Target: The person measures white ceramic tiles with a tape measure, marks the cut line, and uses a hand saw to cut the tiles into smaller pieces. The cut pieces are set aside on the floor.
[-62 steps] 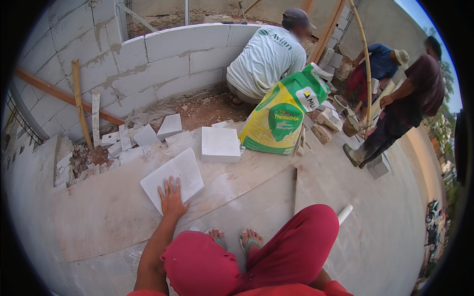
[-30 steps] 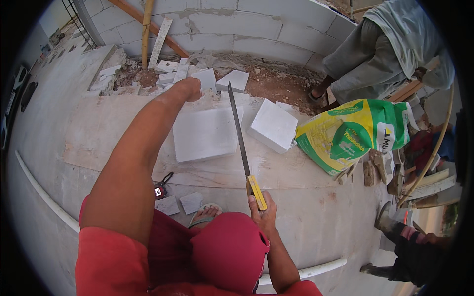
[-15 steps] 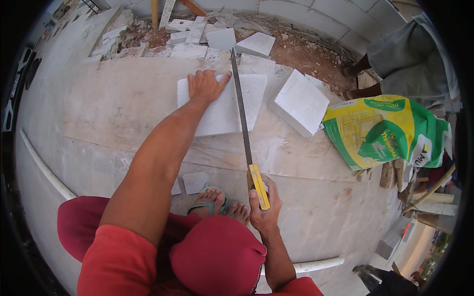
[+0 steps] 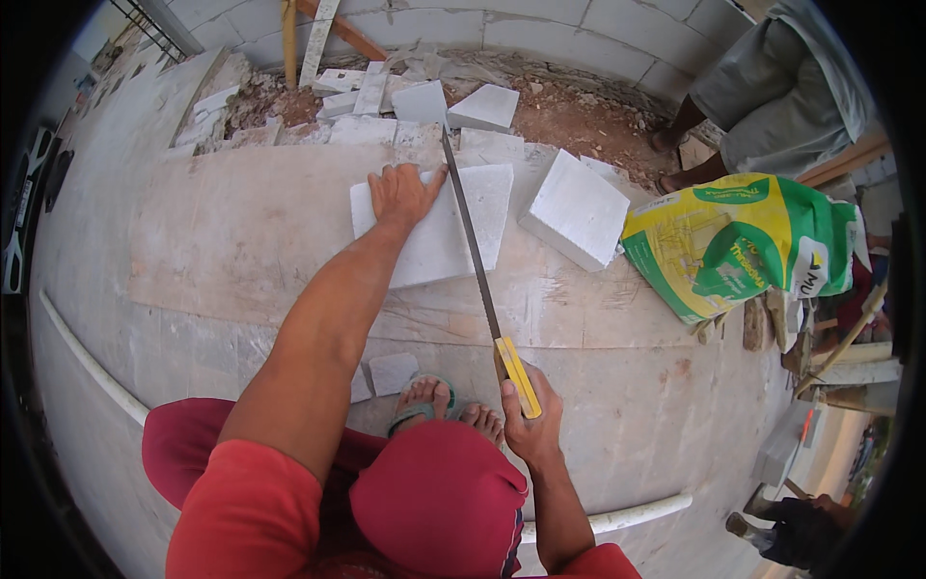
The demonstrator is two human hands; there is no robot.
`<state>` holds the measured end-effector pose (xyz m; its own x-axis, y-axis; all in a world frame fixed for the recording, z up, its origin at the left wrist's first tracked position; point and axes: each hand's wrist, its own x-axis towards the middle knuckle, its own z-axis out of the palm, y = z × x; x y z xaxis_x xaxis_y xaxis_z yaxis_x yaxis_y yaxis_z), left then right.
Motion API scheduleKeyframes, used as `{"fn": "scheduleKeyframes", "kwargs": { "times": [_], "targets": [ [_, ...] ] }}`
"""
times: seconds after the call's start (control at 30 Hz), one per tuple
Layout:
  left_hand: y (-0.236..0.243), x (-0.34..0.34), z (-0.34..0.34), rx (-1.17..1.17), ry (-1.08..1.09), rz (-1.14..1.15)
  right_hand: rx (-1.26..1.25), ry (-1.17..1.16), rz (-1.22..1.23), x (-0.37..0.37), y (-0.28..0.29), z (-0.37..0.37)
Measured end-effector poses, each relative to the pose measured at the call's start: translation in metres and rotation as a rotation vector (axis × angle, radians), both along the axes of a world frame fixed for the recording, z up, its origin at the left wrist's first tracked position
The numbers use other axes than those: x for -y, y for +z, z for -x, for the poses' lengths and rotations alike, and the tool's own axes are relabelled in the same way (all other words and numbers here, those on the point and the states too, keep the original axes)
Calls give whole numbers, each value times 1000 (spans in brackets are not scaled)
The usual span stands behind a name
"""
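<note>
A white lightweight concrete block (image 4: 439,246) lies flat on the board in front of me. My left hand (image 4: 405,196) presses on its far part, fingers spread and the thumb side close to the saw. A hand saw (image 4: 473,232) with a long dark blade lies across the block, its tip reaching past the far edge. My right hand (image 4: 536,410) is closed around the saw's yellow handle (image 4: 519,378), nearer to my feet. Whether the blade has cut into the block is hard to see. To the right rests a second thick white block (image 4: 576,209).
A yellow and green bag (image 4: 738,241) lies at the right, near another person's legs (image 4: 772,96). Broken block pieces (image 4: 485,106) and rubble line the block wall (image 4: 540,34). A white pipe (image 4: 92,357) lies on the floor at the left. Small pieces (image 4: 393,373) sit by my feet.
The saw and my right hand have drawn slightly back toward me. My left hand stays on the block. The whole view has shifted a little. At the lower right, another person's feet have moved.
</note>
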<state>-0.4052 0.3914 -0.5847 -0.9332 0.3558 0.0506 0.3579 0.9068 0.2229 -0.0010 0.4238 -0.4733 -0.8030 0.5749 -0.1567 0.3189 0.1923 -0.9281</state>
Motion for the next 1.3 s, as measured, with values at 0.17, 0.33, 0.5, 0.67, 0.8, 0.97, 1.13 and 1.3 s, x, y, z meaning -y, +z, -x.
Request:
{"fn": "scheduleKeyframes", "kwargs": {
  "times": [0.17,0.33,0.5,0.67,0.8,0.97,1.13,1.3],
  "targets": [
    [20,-4,-8,96,-16,43,-53,-34,-31,7,-3,8],
    [12,10,-11,-63,-243,-53,-81,-11,-124,-18,-17,79],
    [-1,4,-33,-88,-81,26,-38,-35,-35,5,2,16],
    [2,-1,-35,-51,-72,43,-90,-44,-74,-2,-5,33],
    [6,-6,-40,-30,-189,8,-77,-40,-129,-32,-15,98],
    [-14,16,-32,-205,-214,35,-88,-27,-81,2,0,35],
    [4,15,-39,-91,-191,81,-105,-34,-94,7,-3,15],
    [4,-1,-42,-84,-227,59,-99,-40,-138,-27,-17,104]
  ]
}}
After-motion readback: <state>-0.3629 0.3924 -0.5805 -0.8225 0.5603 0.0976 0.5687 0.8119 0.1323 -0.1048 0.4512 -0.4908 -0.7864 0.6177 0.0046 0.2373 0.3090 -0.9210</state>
